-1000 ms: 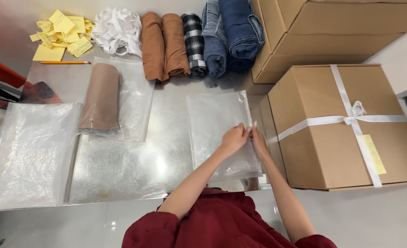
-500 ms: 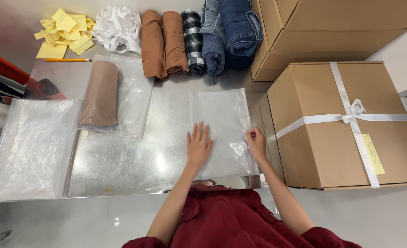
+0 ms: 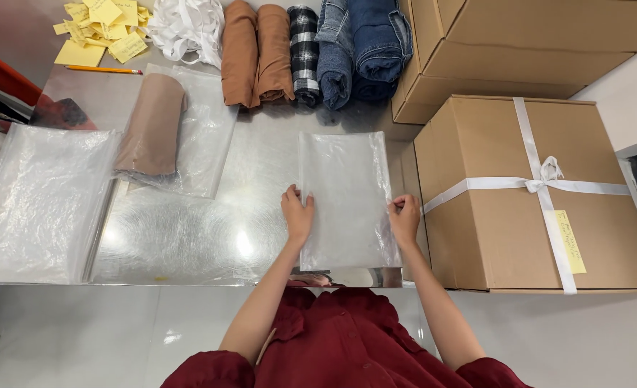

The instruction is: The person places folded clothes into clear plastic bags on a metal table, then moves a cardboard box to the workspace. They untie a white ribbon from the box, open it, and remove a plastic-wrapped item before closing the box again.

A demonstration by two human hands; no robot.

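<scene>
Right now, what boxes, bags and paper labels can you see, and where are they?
Ribboned box: right, brown cardboard, white ribbon.
Yellow label: narrow slip on that box.
Plain boxes: stacked behind it, brown.
Clear bag: centre, flat, between left hand and right hand.
Sticky notes: far left, yellow pile.
</scene>
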